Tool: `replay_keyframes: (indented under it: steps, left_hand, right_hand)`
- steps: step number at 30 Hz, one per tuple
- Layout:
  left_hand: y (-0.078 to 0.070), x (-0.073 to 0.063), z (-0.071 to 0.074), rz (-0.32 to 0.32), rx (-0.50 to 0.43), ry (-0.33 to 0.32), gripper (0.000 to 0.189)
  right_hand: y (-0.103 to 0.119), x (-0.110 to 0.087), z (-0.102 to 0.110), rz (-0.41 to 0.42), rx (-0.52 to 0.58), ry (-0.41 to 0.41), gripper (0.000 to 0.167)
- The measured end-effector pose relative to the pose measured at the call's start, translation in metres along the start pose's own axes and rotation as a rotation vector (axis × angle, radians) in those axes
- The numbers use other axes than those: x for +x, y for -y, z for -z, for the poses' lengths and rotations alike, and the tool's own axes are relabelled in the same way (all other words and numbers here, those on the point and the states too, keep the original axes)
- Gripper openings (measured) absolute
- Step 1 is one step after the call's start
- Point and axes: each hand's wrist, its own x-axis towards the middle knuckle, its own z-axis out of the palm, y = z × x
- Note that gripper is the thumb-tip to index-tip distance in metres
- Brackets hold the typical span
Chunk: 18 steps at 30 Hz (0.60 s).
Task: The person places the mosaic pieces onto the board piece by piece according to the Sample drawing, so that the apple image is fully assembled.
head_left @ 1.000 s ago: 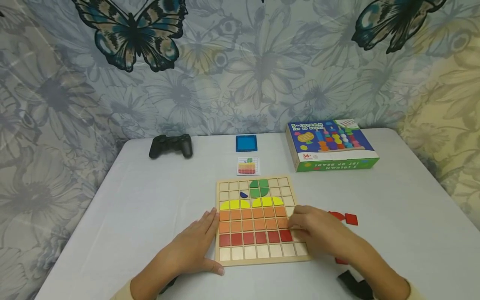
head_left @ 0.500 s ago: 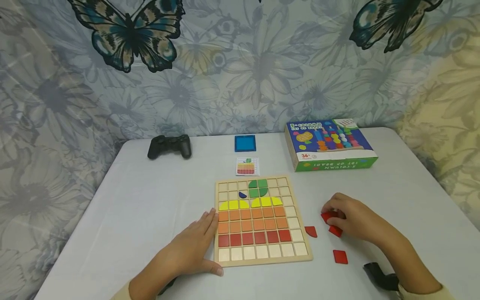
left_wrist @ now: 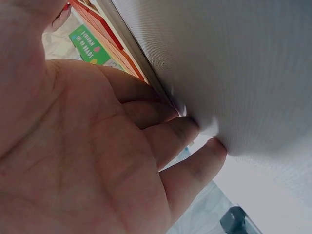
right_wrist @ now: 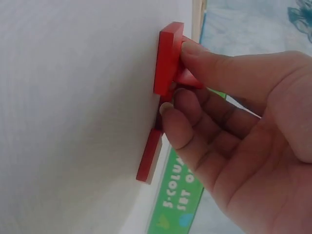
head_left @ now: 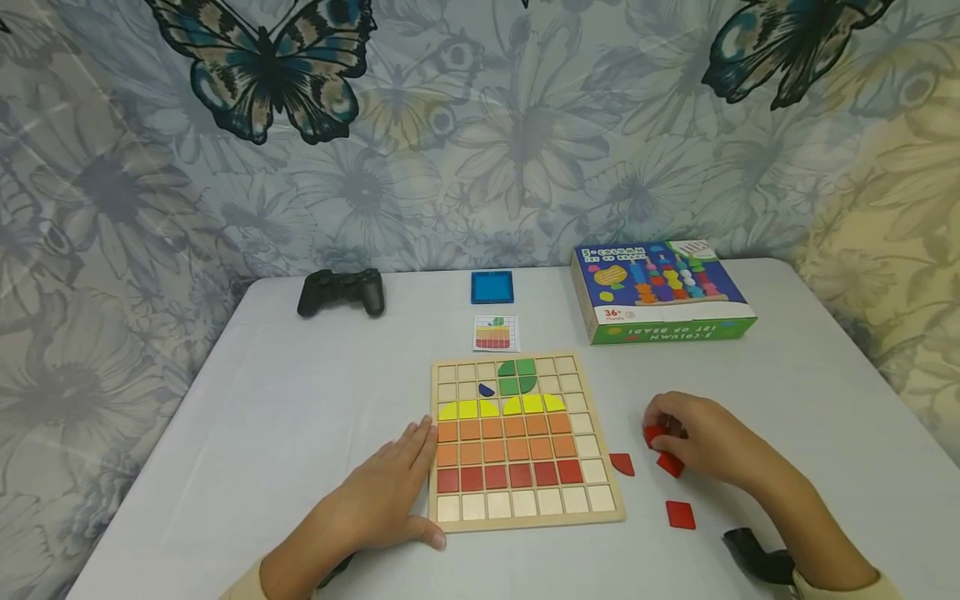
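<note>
My left hand (head_left: 382,487) lies with straight fingers along the left edge of the wooden grid board (head_left: 525,527); in the left wrist view, its fingertips (left_wrist: 214,146) touch the white tablecloth. Square orange tiles (head_left: 493,452), a row of red tiles (head_left: 497,477), yellow tiles (head_left: 467,409), green tiles (head_left: 517,377) and a small blue piece (head_left: 486,389) sit in the grid. To the right of the board, my right hand (head_left: 693,429) pinches a red tile (right_wrist: 189,79) between thumb and fingers, partly hidden. Another red tile (head_left: 670,464) lies under the thumb side.
A rounded red piece (head_left: 622,464) lies against the board's right edge, and a square red tile (head_left: 680,515) is nearer me. Behind the board are a pattern card (head_left: 496,333), a blue tray (head_left: 492,287), a black game controller (head_left: 341,292) and a toy box (head_left: 667,292).
My right hand has left the board's right side for the loose red tiles and now pinches one. The rounded red piece beside the board has come into view. My left hand has stayed put.
</note>
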Motion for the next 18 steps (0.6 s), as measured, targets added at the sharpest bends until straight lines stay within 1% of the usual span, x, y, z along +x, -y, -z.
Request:
replay_keyframes:
  steps: [5, 7, 10, 12, 13, 15, 18]
  left_hand:
    - [0.000, -0.001, 0.000, -0.003, -0.011, -0.001, 0.130]
    - [0.000, -0.001, 0.000, -0.004, -0.013, 0.001, 0.130]
    - [0.001, -0.001, 0.001, -0.005, -0.010, 0.004, 0.130]
    - [0.001, -0.001, 0.001, -0.006, -0.008, 0.004, 0.130]
    - [0.001, -0.001, 0.002, -0.007, -0.008, 0.003, 0.130]
    - [0.000, -0.001, 0.002, -0.008, -0.013, 0.001, 0.130]
    - [0.000, -0.001, 0.002, -0.008, -0.016, 0.000, 0.130]
  right_hand:
    - [0.006, -0.002, 0.001, 0.045, -0.042, -0.033, 0.025]
    - [0.012, -0.003, -0.001, 0.064, -0.062, -0.018, 0.026]
    - [0.025, -0.005, -0.007, 0.086, -0.063, 0.053, 0.025]
    - [0.034, -0.006, -0.013, 0.081, -0.064, 0.087, 0.022]
    - [0.038, -0.006, -0.016, 0.083, -0.064, 0.094, 0.021]
    - [0.045, -0.007, -0.020, 0.087, -0.073, 0.087, 0.025]
    - [0.051, -0.007, -0.024, 0.061, -0.090, 0.071, 0.027]
